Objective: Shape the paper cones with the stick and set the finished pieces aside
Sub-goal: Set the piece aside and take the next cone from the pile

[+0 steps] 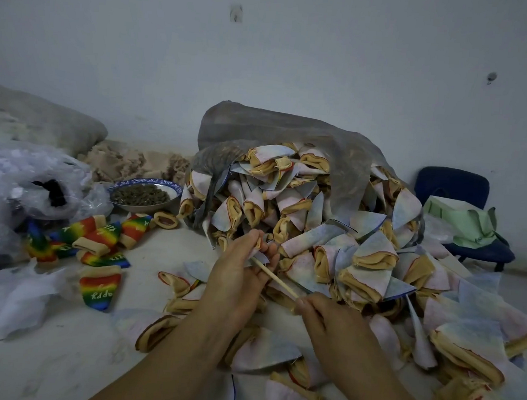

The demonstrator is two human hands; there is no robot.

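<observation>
**Cone shaping: hand and stick positions**

1. Loose cones (263,348), pale outside with tan folded rims, lie flat on the floor (54,357) around both forearms.
2. Right hand (334,325): grip clenched on the lower end of the stick (276,278), thumb on top. The stick slants up and to the left towards the left hand.
3. Left hand (233,282): fingers curled, grip grasping a small pale paper cone (262,257) at the fingertips. The upper end of the stick enters this cone; the tip is hidden.
4. Left of the hands: rainbow-printed pieces (98,240) with white lettering lie in a loose group on the floor, well apart from the pale stock.
5. Behind the hands: a large pile of cones (317,220) spills forward from a grey mesh sack (277,131) that stands against the wall (299,45).
6. Left rear: a blue-rimmed bowl (162,185) with dark contents sits beside clear plastic bags (21,180); beige fluff (126,160) lies behind it.
7. Right rear: a blue chair (452,186) carries a green bag (465,222)
</observation>
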